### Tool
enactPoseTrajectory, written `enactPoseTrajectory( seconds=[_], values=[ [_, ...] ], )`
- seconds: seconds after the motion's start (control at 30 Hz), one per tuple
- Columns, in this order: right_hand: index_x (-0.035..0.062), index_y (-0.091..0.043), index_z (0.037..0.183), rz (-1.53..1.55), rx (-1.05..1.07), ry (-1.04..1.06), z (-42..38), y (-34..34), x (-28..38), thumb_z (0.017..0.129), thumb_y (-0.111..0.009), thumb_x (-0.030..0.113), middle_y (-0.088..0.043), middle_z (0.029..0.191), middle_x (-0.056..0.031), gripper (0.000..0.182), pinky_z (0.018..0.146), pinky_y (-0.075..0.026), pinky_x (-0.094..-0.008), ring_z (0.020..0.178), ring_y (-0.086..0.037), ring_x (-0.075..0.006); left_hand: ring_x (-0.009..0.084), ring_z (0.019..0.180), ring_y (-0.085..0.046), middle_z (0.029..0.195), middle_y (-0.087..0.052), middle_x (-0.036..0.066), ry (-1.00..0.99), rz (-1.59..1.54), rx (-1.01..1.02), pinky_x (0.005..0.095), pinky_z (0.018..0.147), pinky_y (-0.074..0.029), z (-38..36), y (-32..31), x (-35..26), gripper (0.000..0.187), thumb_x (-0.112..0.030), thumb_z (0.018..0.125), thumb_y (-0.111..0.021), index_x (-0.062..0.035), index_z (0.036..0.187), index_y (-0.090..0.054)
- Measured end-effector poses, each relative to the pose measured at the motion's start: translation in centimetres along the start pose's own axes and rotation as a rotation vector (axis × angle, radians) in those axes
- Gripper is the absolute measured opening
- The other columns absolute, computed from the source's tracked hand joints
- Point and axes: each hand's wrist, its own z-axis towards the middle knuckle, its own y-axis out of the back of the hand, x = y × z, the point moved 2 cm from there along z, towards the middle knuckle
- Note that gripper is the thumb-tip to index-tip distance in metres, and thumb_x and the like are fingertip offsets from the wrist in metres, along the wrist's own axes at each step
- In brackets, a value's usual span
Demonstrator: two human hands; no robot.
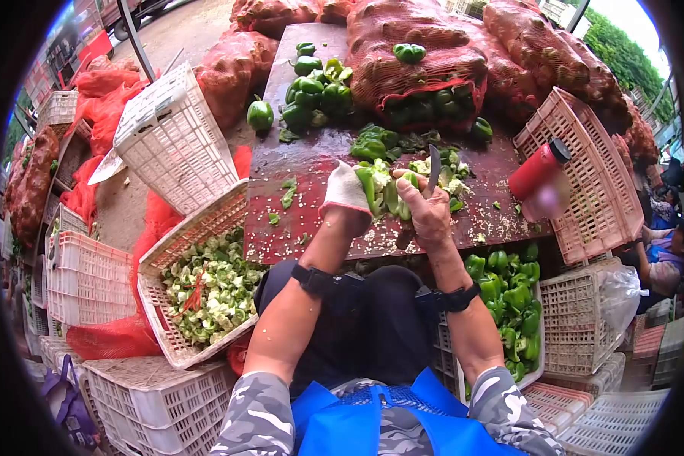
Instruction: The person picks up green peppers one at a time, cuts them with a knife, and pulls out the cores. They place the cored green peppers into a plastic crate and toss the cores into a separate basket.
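Note:
My left hand (346, 191), in a whitish work glove, is closed on a cut green bell pepper (367, 186) above the red board. Close beside it, my right hand (429, 216) grips a knife (435, 166) with its blade pointing up and away from me. Pale-green pepper pieces lie between the two hands; whether the right thumb also presses on one is hard to tell. Just beyond the hands are cut-out cores (452, 178) and opened green peppers (374, 143). Seeds are scattered over the board (281, 243).
A crate of pepper cores (209, 292) stands at my left, a crate of green peppers (513, 304) at my right. Whole peppers (319, 95) and an opened red mesh sack (410, 61) occupy the board's far side. A red flask (536, 171) stands near a tilted crate (585, 182).

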Motion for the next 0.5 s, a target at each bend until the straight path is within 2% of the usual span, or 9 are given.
enactPoseTrajectory(
  seconds=[0.07,0.17,0.2,0.27,0.3,0.37,0.4,0.43,0.5],
  values=[
    [0.0013,-0.066,0.112,0.178,0.003,-0.151,-0.6,-0.2,0.9,0.095,-0.066,0.015,-0.065,0.076,-0.0017,0.022,0.043,-0.048,-0.0230,0.059,-0.063,-0.0104,0.0275,0.081,-0.067,0.093,-0.069,0.012,0.545,-0.873,-0.144,0.0432,0.074,-0.057,-1.6,-1.7,-6.0,0.067,-0.056,0.102,-0.028,0.0000,0.105,-0.064],
    [0.0042,-0.063,0.102,0.355,-0.123,-0.134,-1.1,-0.3,0.8,0.095,-0.064,0.013,-0.067,0.079,-0.0048,0.011,0.040,-0.048,-0.0241,0.060,-0.067,-0.0158,0.0278,0.075,-0.067,0.091,-0.069,0.013,0.386,-0.693,-0.020,0.0421,0.071,-0.055,-1.3,-0.7,-6.6,0.054,-0.048,0.100,-0.035,-0.0048,0.103,-0.067],
    [0.0061,-0.059,0.096,0.377,-0.111,-0.120,-1.2,0.4,0.7,0.095,-0.063,0.010,-0.068,0.083,-0.0071,0.006,0.042,-0.050,-0.0246,0.061,-0.068,-0.0176,0.0272,0.074,-0.067,0.091,-0.069,0.013,0.374,-0.704,-0.099,0.0425,0.069,-0.055,-1.3,-0.4,-8.4,0.052,-0.047,0.100,-0.037,-0.0050,0.104,-0.067],
    [0.0049,-0.061,0.094,0.054,-0.039,-0.015,-0.7,1.4,0.9,0.093,-0.068,0.010,-0.069,0.087,-0.0082,0.009,0.049,-0.053,-0.0243,0.061,-0.068,-0.0161,0.0283,0.076,-0.067,0.093,-0.070,0.013,0.075,-0.268,0.004,0.0434,0.071,-0.054,0.2,2.8,-2.8,0.037,-0.038,0.096,-0.053,-0.0047,0.105,-0.066],
    [0.0044,-0.062,0.093,-0.106,-0.009,0.038,-0.7,1.4,1.2,0.092,-0.071,0.010,-0.069,0.090,-0.0088,0.010,0.052,-0.055,-0.0242,0.062,-0.067,-0.0154,0.0287,0.080,-0.067,0.096,-0.070,0.013,0.388,-0.930,0.044,0.0428,0.074,-0.054,-0.4,2.2,-4.4,0.031,-0.033,0.092,-0.060,-0.0051,0.105,-0.066],
    [0.0020,-0.065,0.093,-0.455,0.047,0.267,-0.4,0.9,2.7,0.086,-0.077,0.012,-0.070,0.091,-0.0097,0.017,0.065,-0.057,-0.0294,0.075,-0.070,-0.0177,0.0284,0.088,-0.066,0.100,-0.069,0.013,0.240,-0.462,0.048,0.0391,0.083,-0.052,0.8,2.8,0.6,0.029,-0.027,0.088,-0.065,-0.0048,0.106,-0.066],
    [0.0013,-0.068,0.102,-0.825,0.117,0.678,0.4,0.6,4.0,0.080,-0.080,0.012,-0.070,0.096,-0.0132,0.027,0.081,-0.057,-0.0362,0.093,-0.069,-0.0234,0.0282,0.092,-0.065,0.101,-0.069,0.013,0.222,-0.316,0.045,0.0372,0.087,-0.050,1.0,2.7,1.4,0.029,-0.025,0.086,-0.066,-0.0046,0.106,-0.066],
    [0.0048,-0.068,0.112,-0.941,0.159,0.685,0.7,0.0,4.7,0.077,-0.080,0.015,-0.067,0.109,-0.0150,0.038,0.090,-0.053,-0.0392,0.104,-0.066,-0.0297,0.0280,0.096,-0.065,0.103,-0.068,0.013,0.206,-0.170,0.040,0.0353,0.091,-0.049,1.2,2.6,2.3,0.029,-0.023,0.084,-0.067,-0.0043,0.106,-0.066],
    [0.0076,-0.068,0.118,-0.963,0.252,0.528,1.0,-1.0,5.1,0.080,-0.077,0.019,-0.062,0.122,-0.0129,0.041,0.088,-0.054,-0.0402,0.102,-0.066,-0.0322,0.0279,0.103,-0.062,0.106,-0.067,0.015,0.236,0.103,0.079,0.0331,0.098,-0.045,0.8,2.1,0.7,0.029,-0.021,0.083,-0.065,-0.0038,0.106,-0.066]
  ],
)
